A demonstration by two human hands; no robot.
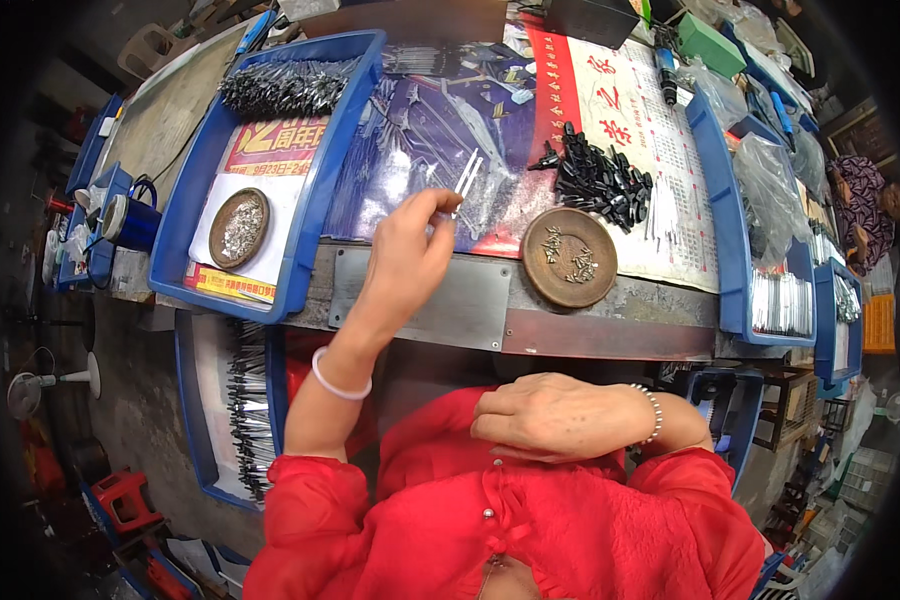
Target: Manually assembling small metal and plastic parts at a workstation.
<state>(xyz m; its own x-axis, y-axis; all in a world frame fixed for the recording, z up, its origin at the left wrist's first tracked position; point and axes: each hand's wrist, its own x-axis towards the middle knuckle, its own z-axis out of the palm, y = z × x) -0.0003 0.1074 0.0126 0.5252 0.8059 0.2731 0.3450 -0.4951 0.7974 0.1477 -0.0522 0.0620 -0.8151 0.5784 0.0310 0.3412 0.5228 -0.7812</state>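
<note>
My left hand (410, 255), with a pale bangle on its wrist, is raised over the near edge of the bench. Its thumb and fingers pinch two slim whitish rods (468, 172) that point up and away. My right hand (560, 415) is drawn in before my red top, back upward, fingers curled and their tips hidden. A round brown dish (570, 285) of small metal pieces sits on the bench beyond it. Behind that dish lies a heap of short black parts (602, 180), with several thin pale rods (662, 215) to its right.
At left, a blue tray (305, 250) holds many dark-ended thin pieces (285, 88) and a brown dish (238, 228) of silvery bits. Another blue tray (735, 290) at right contains pale rods and plastic bags. Below the bench, a blue bin (200, 440) holds more dark pieces.
</note>
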